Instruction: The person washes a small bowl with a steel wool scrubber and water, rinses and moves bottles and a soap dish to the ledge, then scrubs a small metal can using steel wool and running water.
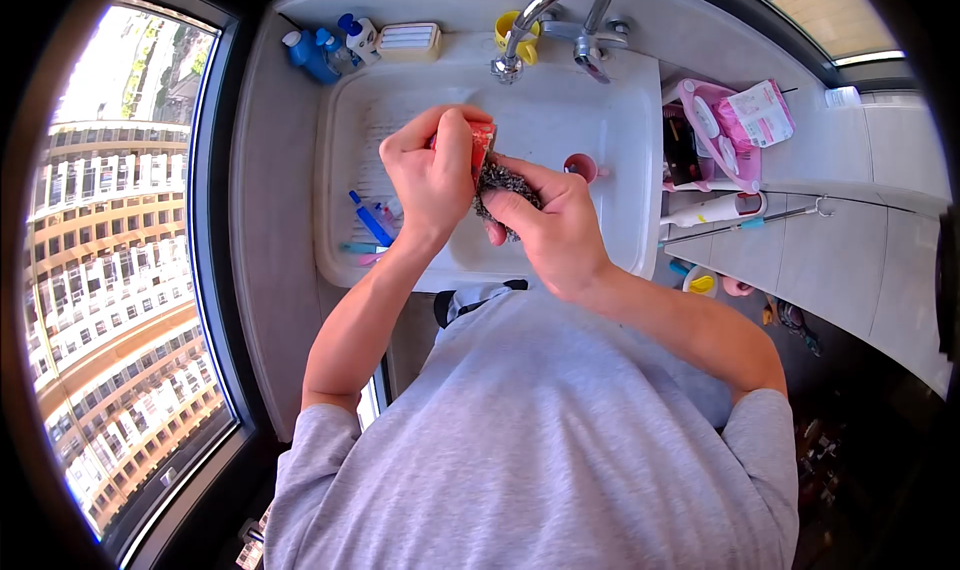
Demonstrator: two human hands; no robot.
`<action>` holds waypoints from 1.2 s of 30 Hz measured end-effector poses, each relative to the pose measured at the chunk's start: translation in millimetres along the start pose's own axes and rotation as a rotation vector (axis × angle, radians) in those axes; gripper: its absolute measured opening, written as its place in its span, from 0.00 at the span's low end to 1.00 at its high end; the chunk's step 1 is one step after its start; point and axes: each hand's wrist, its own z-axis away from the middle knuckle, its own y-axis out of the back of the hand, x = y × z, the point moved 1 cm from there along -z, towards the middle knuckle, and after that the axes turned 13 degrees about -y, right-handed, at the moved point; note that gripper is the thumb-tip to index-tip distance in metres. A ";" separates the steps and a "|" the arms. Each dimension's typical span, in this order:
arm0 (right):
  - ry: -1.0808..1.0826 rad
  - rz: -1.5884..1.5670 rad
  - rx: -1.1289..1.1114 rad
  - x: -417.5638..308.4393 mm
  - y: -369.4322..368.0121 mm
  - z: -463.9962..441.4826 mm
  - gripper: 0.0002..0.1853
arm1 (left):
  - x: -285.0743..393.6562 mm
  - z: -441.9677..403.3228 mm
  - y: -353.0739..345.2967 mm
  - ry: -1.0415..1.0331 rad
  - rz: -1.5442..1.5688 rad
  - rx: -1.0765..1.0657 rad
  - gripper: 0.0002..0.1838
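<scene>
Over the sink [590, 100], my left hand [432, 175] is closed around a red patterned object [482, 146]. Only its right side shows past my fingers, so its kind cannot be made out. My right hand [560, 225] grips a grey metal scouring pad [508, 182], thumb on top and fingers curled beneath. The pad sits against or very close to the lower right of the red object. To the right of my hands, a pink cup [583, 168] is in the basin.
A chrome faucet [590, 10] arches over the back rim, beside a yellow mug [518, 36]. Blue bottles [312, 58] and a soap dish [409, 42] line the back left. A blue-handled brush [372, 220] lies on the ribbed left side. A pink basket [725, 140] stands right.
</scene>
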 end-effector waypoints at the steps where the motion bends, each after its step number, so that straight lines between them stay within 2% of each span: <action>1: -0.215 -0.452 -0.105 2.9 -1.5 -2.5 0.13 | -2.8 0.2 -2.3 0.001 -0.004 -0.004 0.15; 2: -0.216 -0.458 -0.110 3.7 -0.6 -4.1 0.13 | -3.8 0.4 -2.1 -0.052 0.002 0.084 0.15; 3: -0.287 -0.640 -0.133 5.1 2.0 -5.2 0.11 | -4.4 0.9 -0.1 -0.107 0.008 0.170 0.14; 5: -0.422 -0.989 -0.187 4.1 10.9 -8.7 0.08 | -14.7 -1.3 3.3 -0.061 -0.018 0.112 0.16; 6: -0.414 -1.051 -0.163 2.2 13.9 -5.7 0.06 | -16.3 -8.0 0.4 -0.171 0.092 0.169 0.16; 7: -0.418 -1.050 -0.173 3.1 18.1 -3.6 0.06 | -16.2 -6.9 -0.4 0.037 0.475 0.235 0.16; 8: -0.396 -1.111 -0.206 5.7 22.5 -0.4 0.06 | -15.1 -5.5 -1.5 0.247 0.847 0.387 0.16; 9: -0.369 -1.170 -0.244 7.4 27.0 0.8 0.06 | -10.3 -5.1 5.1 0.243 0.837 0.394 0.16; 11: -0.405 -1.160 -0.225 10.9 35.0 0.3 0.04 | -7.3 -4.2 13.2 0.514 1.251 0.188 0.17; 14: -0.400 -1.176 -0.121 18.2 44.3 -1.0 0.02 | -0.5 -1.9 13.8 0.559 1.334 0.167 0.16; 16: -0.394 -1.145 -0.147 15.1 45.8 0.9 0.02 | 7.1 0.5 14.7 0.591 1.400 0.157 0.16; 18: -0.390 -1.118 -0.176 14.8 45.4 1.7 0.02 | 12.2 3.4 16.1 0.716 1.545 0.154 0.15; 23: -0.342 -1.016 -0.212 13.6 47.6 0.6 0.08 | 14.0 17.0 14.1 0.700 1.774 0.089 0.14; 25: -0.334 -0.969 -0.199 16.9 50.6 -1.6 0.10 | 13.6 20.3 13.2 0.815 1.948 0.115 0.20; 27: -0.326 -0.925 -0.189 21.2 54.9 -6.8 0.11 | 12.0 21.1 12.2 0.818 1.957 0.114 0.20; 30: -0.337 -0.790 -0.044 35.5 69.1 -23.4 0.12 | 1.3 23.7 10.1 0.862 1.928 0.131 0.20; 32: -0.303 -0.464 0.067 59.7 93.3 -50.3 0.16 | -16.1 25.7 5.7 0.908 1.901 0.146 0.19; 34: -0.474 -0.231 0.276 81.1 119.9 -74.5 0.20 | -47.2 30.1 -0.1 1.028 1.636 0.164 0.19; 35: -0.477 -0.224 0.287 92.5 134.1 -88.6 0.20 | -64.7 31.6 -4.2 1.035 1.647 0.162 0.19; 36: -0.520 -0.090 0.363 105.4 149.1 -103.4 0.23 | -85.5 34.7 -8.0 1.113 1.489 0.175 0.19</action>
